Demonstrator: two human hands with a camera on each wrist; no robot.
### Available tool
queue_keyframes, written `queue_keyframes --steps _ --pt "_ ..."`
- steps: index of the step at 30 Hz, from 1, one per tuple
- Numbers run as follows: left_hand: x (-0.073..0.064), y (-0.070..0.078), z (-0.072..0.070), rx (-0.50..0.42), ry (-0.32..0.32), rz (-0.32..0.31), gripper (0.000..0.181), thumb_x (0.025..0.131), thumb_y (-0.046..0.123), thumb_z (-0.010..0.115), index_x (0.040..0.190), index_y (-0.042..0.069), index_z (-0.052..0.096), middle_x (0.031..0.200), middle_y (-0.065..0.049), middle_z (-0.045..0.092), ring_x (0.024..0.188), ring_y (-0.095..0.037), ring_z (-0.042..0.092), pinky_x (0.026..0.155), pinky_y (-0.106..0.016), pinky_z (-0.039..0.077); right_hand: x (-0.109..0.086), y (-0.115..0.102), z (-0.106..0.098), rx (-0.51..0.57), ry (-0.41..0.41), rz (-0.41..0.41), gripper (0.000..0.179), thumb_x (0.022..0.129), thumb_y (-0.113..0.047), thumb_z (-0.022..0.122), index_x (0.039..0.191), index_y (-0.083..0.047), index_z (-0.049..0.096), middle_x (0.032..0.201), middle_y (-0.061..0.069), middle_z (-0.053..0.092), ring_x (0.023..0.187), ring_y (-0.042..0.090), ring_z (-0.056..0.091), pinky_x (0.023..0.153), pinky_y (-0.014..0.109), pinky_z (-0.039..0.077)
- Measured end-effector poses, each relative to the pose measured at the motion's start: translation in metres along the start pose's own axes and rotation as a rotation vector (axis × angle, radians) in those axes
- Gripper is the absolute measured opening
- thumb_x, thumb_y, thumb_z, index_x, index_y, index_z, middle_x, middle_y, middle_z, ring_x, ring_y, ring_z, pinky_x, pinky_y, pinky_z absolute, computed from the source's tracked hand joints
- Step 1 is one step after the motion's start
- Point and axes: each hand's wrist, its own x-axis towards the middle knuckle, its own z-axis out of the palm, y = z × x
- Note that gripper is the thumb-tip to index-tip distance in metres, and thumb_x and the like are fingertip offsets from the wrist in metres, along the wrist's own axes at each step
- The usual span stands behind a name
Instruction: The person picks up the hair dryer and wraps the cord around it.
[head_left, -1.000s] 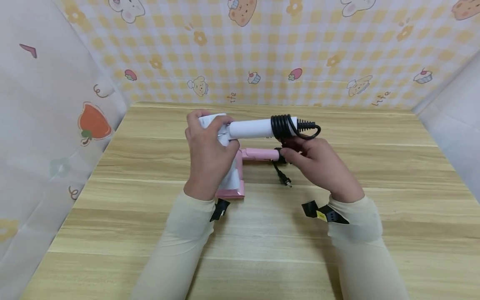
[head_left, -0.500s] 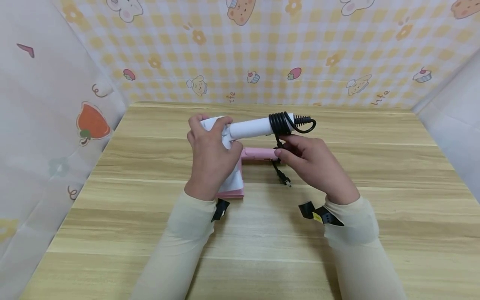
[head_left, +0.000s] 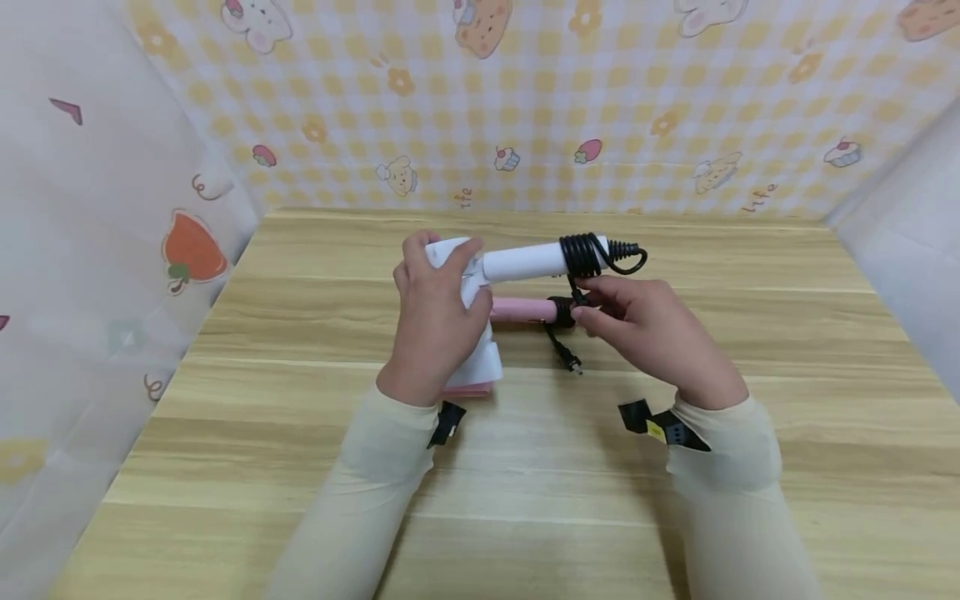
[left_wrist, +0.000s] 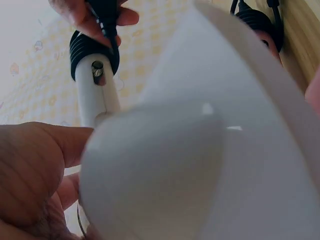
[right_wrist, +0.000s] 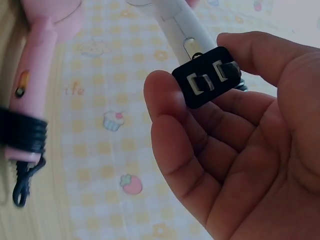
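My left hand (head_left: 435,321) grips a white hair dryer (head_left: 522,262) near where its head meets the handle, holding it above the table. Black cord (head_left: 581,255) is wound several times round the handle's end. My right hand (head_left: 656,333) pinches the two-pronged plug (right_wrist: 206,77) of that cord between thumb and fingers, just below the coil. In the right wrist view its metal prongs face the camera. Beneath and behind lies a pink hair dryer (head_left: 521,310), its head mostly hidden by the white one. The white head (left_wrist: 165,165) fills much of the left wrist view.
The pink dryer's own cord is also coiled on its handle, and its plug (head_left: 567,358) lies on the wooden table (head_left: 540,467). A patterned checked cloth (head_left: 540,108) hangs behind the table, with pale cloth at the left and right sides.
The white hair dryer and both hands have shifted slightly right, so the white head covers more of the pink dryer. The right hand now holds the plug a little lower, clear of the coil.
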Motion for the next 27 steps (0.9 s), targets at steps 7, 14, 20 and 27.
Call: queue_keyframes --steps 7,14,20,27 --pt "0.008 0.006 0.004 0.249 -0.210 0.053 0.044 0.089 0.032 0.069 0.132 0.025 0.063 0.139 -0.018 0.036 0.101 -0.042 0.044 0.067 -0.043 0.051 -0.015 0.017 -0.003 -0.093 -0.072 0.032 0.036 0.098 -0.025 0.062 0.128 -0.003 0.065 0.089 -0.001 0.071 0.070 0.014 0.060 0.067 0.035 0.050" --pt "0.015 0.016 0.031 0.497 -0.464 0.194 0.043 0.090 0.043 0.063 0.129 0.025 0.064 0.113 -0.011 0.049 0.080 -0.029 0.050 0.064 -0.037 0.043 -0.034 0.048 0.005 -0.089 -0.147 0.082 0.026 0.097 -0.017 0.062 0.118 -0.001 0.068 0.083 -0.001 0.069 0.066 0.012 0.057 0.060 0.031 0.046" --pt "0.013 0.027 0.050 0.688 -0.500 0.273 0.036 0.088 0.041 0.065 0.118 0.022 0.070 0.102 -0.007 0.052 0.086 -0.023 0.053 0.067 -0.039 0.046 -0.040 0.069 0.020 -0.072 -0.163 0.117 0.022 0.096 -0.014 0.063 0.113 -0.002 0.069 0.079 -0.002 0.065 0.066 0.013 0.055 0.062 0.031 0.047" --pt "0.004 0.031 0.059 0.790 -0.570 0.271 0.035 0.090 0.040 0.065 0.108 0.012 0.074 0.103 -0.013 0.056 0.094 -0.033 0.055 0.072 -0.041 0.050 -0.046 0.074 0.028 -0.038 -0.202 0.159 0.024 0.096 -0.017 0.064 0.113 -0.001 0.070 0.075 -0.003 0.064 0.065 0.013 0.055 0.064 0.031 0.046"
